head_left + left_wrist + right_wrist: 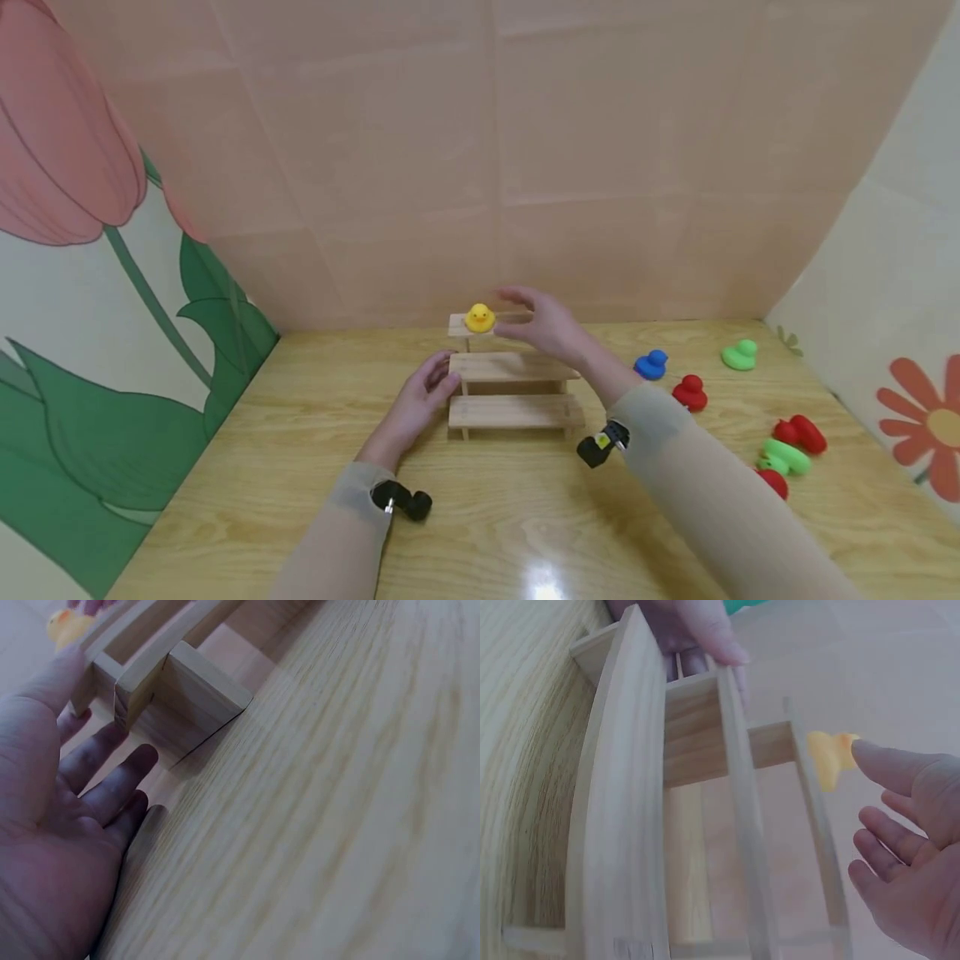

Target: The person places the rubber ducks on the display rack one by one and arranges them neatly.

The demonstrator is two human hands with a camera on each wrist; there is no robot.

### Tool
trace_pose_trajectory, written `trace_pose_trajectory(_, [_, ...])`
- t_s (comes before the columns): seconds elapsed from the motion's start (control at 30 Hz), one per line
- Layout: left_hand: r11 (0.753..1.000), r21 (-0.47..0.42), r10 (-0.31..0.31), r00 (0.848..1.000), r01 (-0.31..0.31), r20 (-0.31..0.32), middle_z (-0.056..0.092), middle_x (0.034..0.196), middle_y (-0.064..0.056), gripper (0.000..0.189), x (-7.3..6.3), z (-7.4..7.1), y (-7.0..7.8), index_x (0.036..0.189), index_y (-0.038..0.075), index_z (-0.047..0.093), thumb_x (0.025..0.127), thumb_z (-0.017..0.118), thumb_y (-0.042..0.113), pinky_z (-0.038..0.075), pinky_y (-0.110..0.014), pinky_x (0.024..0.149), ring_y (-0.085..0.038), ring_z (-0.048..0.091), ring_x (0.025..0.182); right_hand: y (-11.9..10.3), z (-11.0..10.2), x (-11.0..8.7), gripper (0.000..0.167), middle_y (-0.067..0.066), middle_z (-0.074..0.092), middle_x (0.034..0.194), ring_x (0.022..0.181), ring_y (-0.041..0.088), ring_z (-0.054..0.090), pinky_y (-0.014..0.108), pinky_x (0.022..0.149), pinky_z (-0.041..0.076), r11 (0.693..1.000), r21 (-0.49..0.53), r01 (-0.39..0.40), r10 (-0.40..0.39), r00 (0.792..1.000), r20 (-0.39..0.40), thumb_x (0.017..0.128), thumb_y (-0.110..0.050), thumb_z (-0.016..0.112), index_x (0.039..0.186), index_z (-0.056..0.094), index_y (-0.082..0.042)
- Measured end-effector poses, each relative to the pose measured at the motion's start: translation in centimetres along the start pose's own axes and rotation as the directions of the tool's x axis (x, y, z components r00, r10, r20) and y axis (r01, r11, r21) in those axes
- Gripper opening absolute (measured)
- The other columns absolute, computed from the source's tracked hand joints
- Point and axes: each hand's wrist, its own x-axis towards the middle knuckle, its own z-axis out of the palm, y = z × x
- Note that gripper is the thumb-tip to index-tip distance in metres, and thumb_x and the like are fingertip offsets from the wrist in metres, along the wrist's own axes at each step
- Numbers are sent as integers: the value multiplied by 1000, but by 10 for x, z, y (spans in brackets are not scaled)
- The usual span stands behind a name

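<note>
A yellow rubber duck [480, 319] sits at the left end of the top tier of a three-tier wooden stand [517, 410]. My right hand [546, 327] is just right of the duck, fingers spread from the thumb. In the right wrist view the thumb tip reaches the duck [825, 759]; whether it touches cannot be told. At the stand's left side, my left hand [422, 398] rests with thumb and fingertips against the end of the middle tier. The left wrist view shows its fingers [90, 761] loosely extended beside the wooden side.
To the right on the wooden table [480, 525] lie a blue duck [651, 365], a red duck [690, 393] and a light green duck [739, 356]. Nearer, more red and green ducks cluster by my right forearm, including a tipped green one [786, 458]. A pink backdrop [450, 167] stands behind.
</note>
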Motion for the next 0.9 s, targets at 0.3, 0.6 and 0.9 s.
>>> trace_pose_trajectory(0.3, [1000, 28, 8, 1000, -8, -2, 55, 164, -15, 74, 1, 0, 4, 169, 13, 43, 110, 66, 51, 40, -54, 126, -34, 53, 150, 5, -29, -41, 70, 9, 54, 165, 160, 39, 37, 61, 129, 31, 997, 75, 10, -5, 998, -61, 104, -36, 82, 165, 52, -18])
trace_pose_trajectory(0.6, [1000, 19, -11, 1000, 11, 4, 54, 165, -14, 74, 0, -2, 4, 169, 16, 44, 109, 67, 53, 40, -54, 126, -34, 52, 151, 18, -50, -77, 69, 10, 52, 167, 160, 40, 37, 65, 128, 31, 997, 78, 1, 8, 993, -114, 104, -34, 82, 165, 52, -18])
trace_pose_trajectory(0.9, [1000, 31, -5, 1000, 5, -11, 55, 164, -14, 70, -2, -5, 3, 167, 21, 47, 109, 67, 54, 42, -54, 125, -33, 53, 150, 45, -57, -102, 69, 15, 55, 162, 151, 39, 46, 61, 127, 34, 997, 56, -56, 67, 975, -211, 105, -38, 80, 163, 53, -12])
